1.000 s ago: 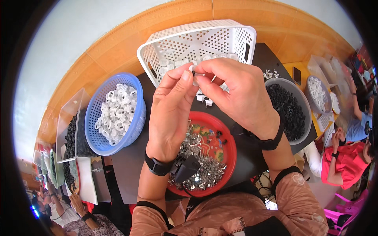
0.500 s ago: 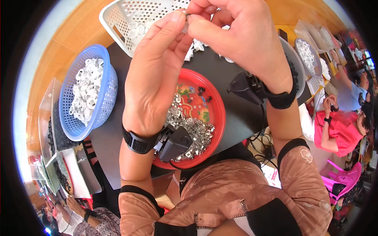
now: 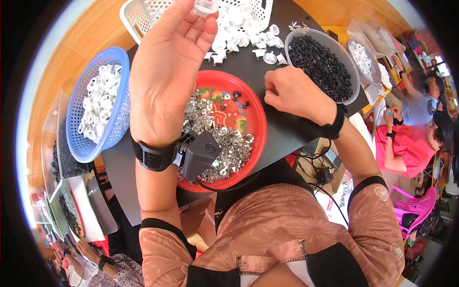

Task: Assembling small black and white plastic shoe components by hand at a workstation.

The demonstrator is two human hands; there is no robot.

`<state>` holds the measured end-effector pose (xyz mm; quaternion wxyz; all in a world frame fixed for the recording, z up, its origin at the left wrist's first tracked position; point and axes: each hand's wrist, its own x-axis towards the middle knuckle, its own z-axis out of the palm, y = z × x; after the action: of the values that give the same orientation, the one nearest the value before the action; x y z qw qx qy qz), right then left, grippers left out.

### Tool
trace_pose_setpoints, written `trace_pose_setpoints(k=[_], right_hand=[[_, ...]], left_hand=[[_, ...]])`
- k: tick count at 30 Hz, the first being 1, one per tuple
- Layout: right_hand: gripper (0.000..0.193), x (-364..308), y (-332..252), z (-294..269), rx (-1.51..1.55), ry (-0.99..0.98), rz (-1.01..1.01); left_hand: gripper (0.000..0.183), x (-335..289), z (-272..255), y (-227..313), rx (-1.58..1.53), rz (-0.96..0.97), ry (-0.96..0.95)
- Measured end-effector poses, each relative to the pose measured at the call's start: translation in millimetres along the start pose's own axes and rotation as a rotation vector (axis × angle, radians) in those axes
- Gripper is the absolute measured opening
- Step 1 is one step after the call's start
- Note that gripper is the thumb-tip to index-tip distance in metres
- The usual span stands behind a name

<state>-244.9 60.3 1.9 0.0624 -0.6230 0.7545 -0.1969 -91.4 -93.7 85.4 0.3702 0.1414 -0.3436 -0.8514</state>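
Left hand [image 3: 167, 71] grips a white part [image 3: 206, 7] at the frame's top edge; right hand [image 3: 301, 95] curled, right of centre.

From here, the containers sit in an arc, probably for short reaches: blue basket [image 3: 119, 117] of white pieces at left, red tray [image 3: 260, 112] of metal bits [image 3: 234, 160] at centre, grey tub [image 3: 357, 88] of black pieces [image 3: 320, 64] upper right. Loose white pieces [image 3: 239, 28] spill from the white basket [image 3: 135, 21], top, onto the dark table [image 3: 282, 131]. Part held in the fingers, seemingly to keep it handy; fingertips partly cut off. Left palm faces the camera, forearm upright; right forearm slants up-left, knuckles up, fingers tucked, contents can't tell.
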Motion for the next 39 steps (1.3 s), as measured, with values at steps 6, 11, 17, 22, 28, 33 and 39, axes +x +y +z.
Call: trace_pose_setpoints(k=[6,11,17,22,28,33,39], right_hand=[[0.016,4.0,-13.4,-0.2,-0.158,0.031,-0.011],[0.012,25.4,-43.1,14.2,-0.013,0.041,-0.23],[0.012,46.9,-59.9,29.7,-0.122,-0.17,-0.289],[0.016,48.4,-51.3,42.7,-0.088,-0.25,-0.37],[0.016,52.4,-56.6,23.7,-0.034,-0.137,-0.308],[0.016,74.4,-62.9,-35.0,0.283,0.321,-0.336],[0.012,93.0,-77.3,-64.4,0.448,0.748,-0.469]], left_hand=[[0.04,-13.2,3.7,12.5,0.017,0.24,-0.206],[0.039,-8.9,-6.3,26.7,-0.003,0.308,-0.258],[0.044,-5.1,-9.3,39.7,-0.019,0.311,-0.214],[0.036,11.9,-27.1,45.9,-0.222,-0.019,-0.418],[0.039,14.9,-42.3,50.2,-0.11,0.01,-0.403],[0.035,5.9,-23.7,58.5,0.1,0.11,-0.192],[0.019,4.8,-10.0,36.7,0.519,0.295,0.043]])
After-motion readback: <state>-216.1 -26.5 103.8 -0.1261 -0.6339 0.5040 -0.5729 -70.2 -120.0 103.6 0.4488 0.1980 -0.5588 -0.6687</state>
